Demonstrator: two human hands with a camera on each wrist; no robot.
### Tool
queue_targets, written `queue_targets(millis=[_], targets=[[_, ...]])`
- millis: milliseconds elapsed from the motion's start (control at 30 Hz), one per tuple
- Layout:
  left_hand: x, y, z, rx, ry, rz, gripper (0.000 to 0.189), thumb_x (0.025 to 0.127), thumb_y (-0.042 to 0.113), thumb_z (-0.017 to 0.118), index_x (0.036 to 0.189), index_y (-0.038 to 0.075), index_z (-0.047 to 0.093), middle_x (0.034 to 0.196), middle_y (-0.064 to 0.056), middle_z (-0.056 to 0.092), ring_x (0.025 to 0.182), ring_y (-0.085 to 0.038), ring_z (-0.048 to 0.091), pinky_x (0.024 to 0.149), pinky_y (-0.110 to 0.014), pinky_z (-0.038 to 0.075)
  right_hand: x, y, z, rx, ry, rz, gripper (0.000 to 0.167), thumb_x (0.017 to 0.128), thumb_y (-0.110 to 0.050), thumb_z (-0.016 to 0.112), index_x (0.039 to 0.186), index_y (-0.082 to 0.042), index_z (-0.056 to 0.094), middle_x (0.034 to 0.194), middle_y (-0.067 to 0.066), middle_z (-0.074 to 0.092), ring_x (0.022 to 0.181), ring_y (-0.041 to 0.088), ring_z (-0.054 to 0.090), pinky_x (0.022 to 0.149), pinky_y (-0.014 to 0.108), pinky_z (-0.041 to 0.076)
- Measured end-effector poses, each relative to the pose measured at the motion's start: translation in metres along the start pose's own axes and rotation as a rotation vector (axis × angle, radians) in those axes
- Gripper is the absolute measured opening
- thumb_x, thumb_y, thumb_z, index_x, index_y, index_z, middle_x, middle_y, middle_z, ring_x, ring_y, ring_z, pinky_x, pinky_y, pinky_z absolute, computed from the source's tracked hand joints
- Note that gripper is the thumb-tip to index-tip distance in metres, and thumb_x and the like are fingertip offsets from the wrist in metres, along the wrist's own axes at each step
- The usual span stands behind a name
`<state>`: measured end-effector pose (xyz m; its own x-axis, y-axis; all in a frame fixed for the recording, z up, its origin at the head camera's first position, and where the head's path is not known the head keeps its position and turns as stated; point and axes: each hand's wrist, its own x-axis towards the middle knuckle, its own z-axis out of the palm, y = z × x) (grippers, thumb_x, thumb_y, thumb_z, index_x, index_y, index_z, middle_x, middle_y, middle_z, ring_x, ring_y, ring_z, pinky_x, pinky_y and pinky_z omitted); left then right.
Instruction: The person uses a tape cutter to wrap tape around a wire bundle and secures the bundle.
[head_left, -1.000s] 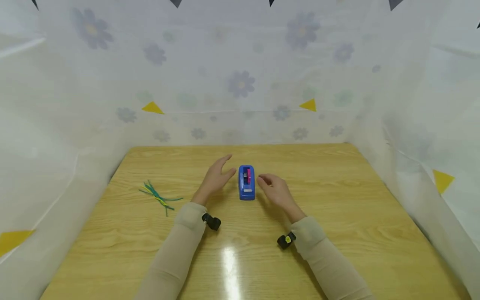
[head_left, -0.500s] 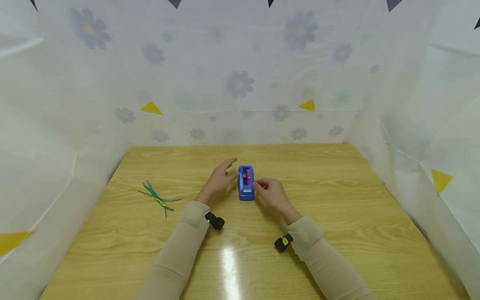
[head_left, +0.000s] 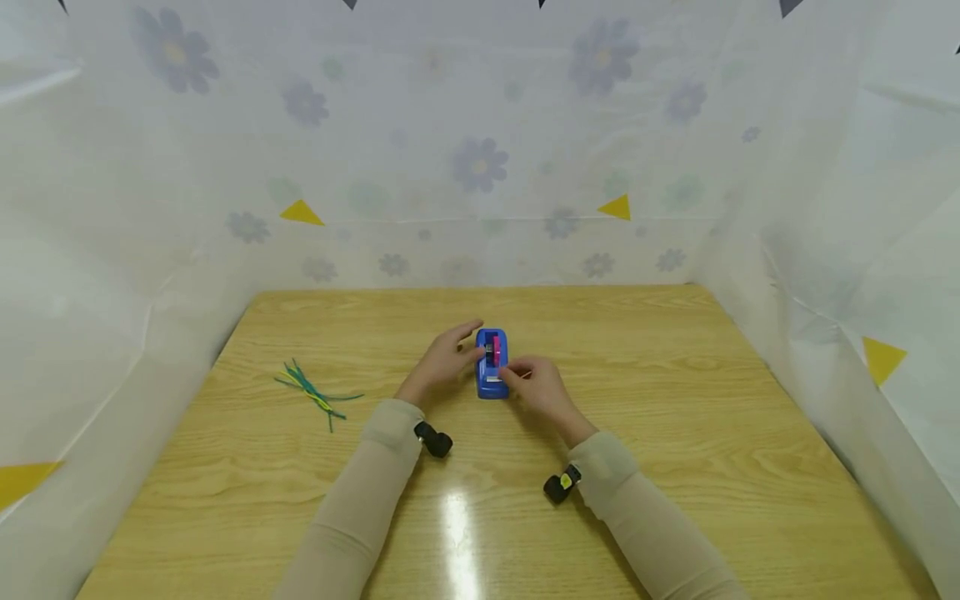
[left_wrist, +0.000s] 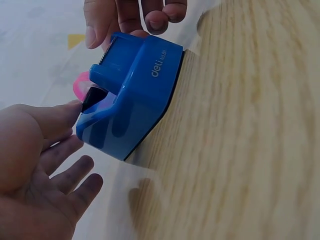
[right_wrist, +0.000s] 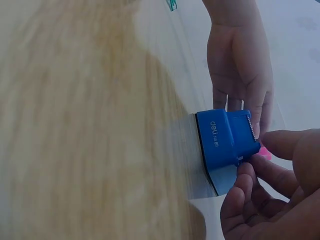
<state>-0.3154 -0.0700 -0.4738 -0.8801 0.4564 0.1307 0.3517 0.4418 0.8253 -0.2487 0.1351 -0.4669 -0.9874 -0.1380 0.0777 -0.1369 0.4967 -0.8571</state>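
Note:
A blue tape dispenser (head_left: 491, 388) with a pink tape roll (head_left: 497, 350) stands on the table between the two hands. My left hand (head_left: 441, 363) is at its left side, fingers spread. In the left wrist view its thumb tip touches or nearly touches the black piece (left_wrist: 93, 98) beside the roll. From the right, my right hand (head_left: 542, 388) reaches over the dispenser's near end. Its thumb (right_wrist: 281, 144) and forefinger lie bent around the toothed cutter (right_wrist: 251, 127), with a gap between them. No tape end shows in those fingers.
Green and yellow thin strips (head_left: 315, 395) lie in a loose bundle on the left of the wooden table (head_left: 675, 400). White flowered sheeting (head_left: 480, 242) closes off the back and both sides.
Both hands have closed in on the dispenser from either side. The right thumb and forefinger have come from beside it to over its near end. The dispenser has stayed in place.

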Motion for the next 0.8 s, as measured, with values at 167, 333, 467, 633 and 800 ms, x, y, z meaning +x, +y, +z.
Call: queue_targets(millis=[167,333,467,633,800], targets=[[-0.0022,0.0017,0.0031,-0.031,-0.008,-0.021,0.056,0.101,0.017,0.059,0.152,0.006,0.038,0.154,-0.01,0.037,0.142,-0.028,0.033,0.11,-0.042,0.034,-0.0006,0.0004,0.0016,0.02,-0.021,0.024,0.018,0.095,-0.018,0.069,0.096,-0.002,0.076,0.083,0.004,0.069,0.075,0.018,0.057,0.061,0.028,0.048],[-0.005,0.0041,0.005,-0.056,-0.006,-0.047,0.056,0.101,0.016,0.06,0.152,0.009,0.039,0.155,-0.01,0.037,0.142,-0.028,0.033,0.11,-0.043,0.033,-0.0006,0.0009,0.0028,0.072,-0.029,0.088,0.017,0.095,-0.018,0.069,0.097,-0.002,0.076,0.082,0.004,0.067,0.072,0.017,0.054,0.059,0.027,0.046],[-0.006,0.0048,0.0053,-0.059,-0.004,-0.043,0.056,0.1,0.016,0.06,0.152,0.008,0.039,0.155,-0.009,0.037,0.142,-0.027,0.033,0.111,-0.042,0.033,-0.0002,0.0008,0.005,0.148,-0.016,0.137,0.017,0.094,-0.015,0.069,0.099,0.0,0.075,0.087,0.005,0.066,0.074,0.016,0.053,0.061,0.026,0.044],[-0.0061,0.0039,0.0054,-0.052,-0.002,-0.038,0.056,0.1,0.017,0.06,0.152,0.007,0.04,0.154,-0.008,0.038,0.142,-0.026,0.034,0.11,-0.042,0.034,0.0001,-0.0013,0.008,0.234,0.012,0.212,0.017,0.093,-0.013,0.07,0.101,0.001,0.074,0.096,0.008,0.067,0.081,0.016,0.052,0.066,0.026,0.043],[-0.0048,0.0014,0.0058,-0.041,-0.004,-0.037,0.057,0.1,0.019,0.06,0.152,0.009,0.04,0.154,-0.007,0.039,0.141,-0.026,0.035,0.11,-0.042,0.034,0.0006,-0.0045,0.0093,0.3,0.029,0.289,0.017,0.093,-0.012,0.07,0.102,0.002,0.074,0.104,0.01,0.067,0.089,0.018,0.053,0.076,0.032,0.045]])
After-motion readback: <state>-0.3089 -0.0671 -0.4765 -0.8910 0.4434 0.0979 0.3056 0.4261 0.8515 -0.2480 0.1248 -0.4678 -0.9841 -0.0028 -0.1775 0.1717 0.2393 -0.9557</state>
